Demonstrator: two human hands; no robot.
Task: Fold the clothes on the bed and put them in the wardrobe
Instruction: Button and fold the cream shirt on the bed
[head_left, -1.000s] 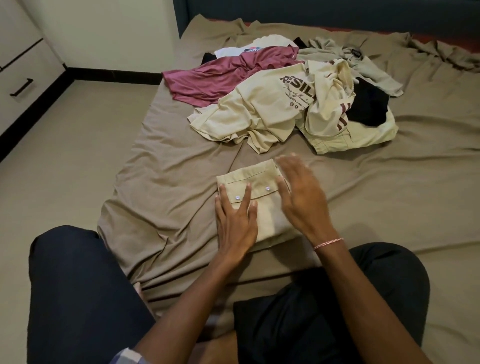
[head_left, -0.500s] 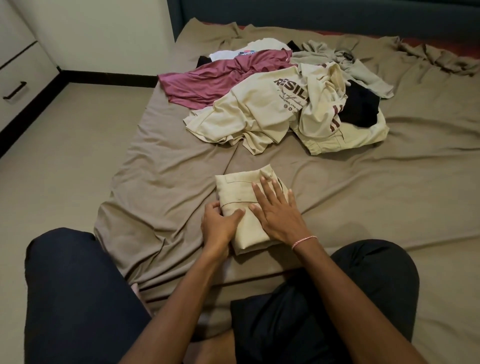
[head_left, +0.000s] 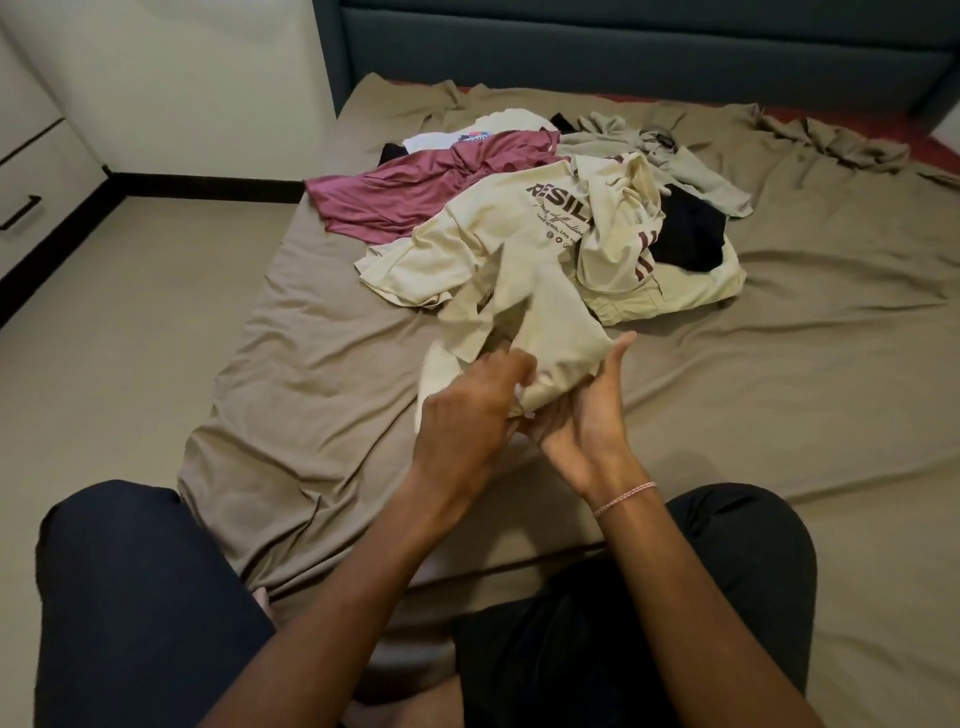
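The folded beige shirt (head_left: 550, 332), which lay flat on the bed (head_left: 311, 389) a second ago, is now off the sheet and up in both hands, its outline blurred. The left hand (head_left: 467, 415), first pressed flat on the shirt and then gripping its left edge half a second ago, now has its back to the camera with fingers curled into the near side of the cloth. The right hand (head_left: 587, 415), half a second ago spread palm down on top, has turned palm up beneath the shirt, thumb raised against its right edge. The raised shirt now overlaps the near edge of the clothes pile (head_left: 493, 244) in view.
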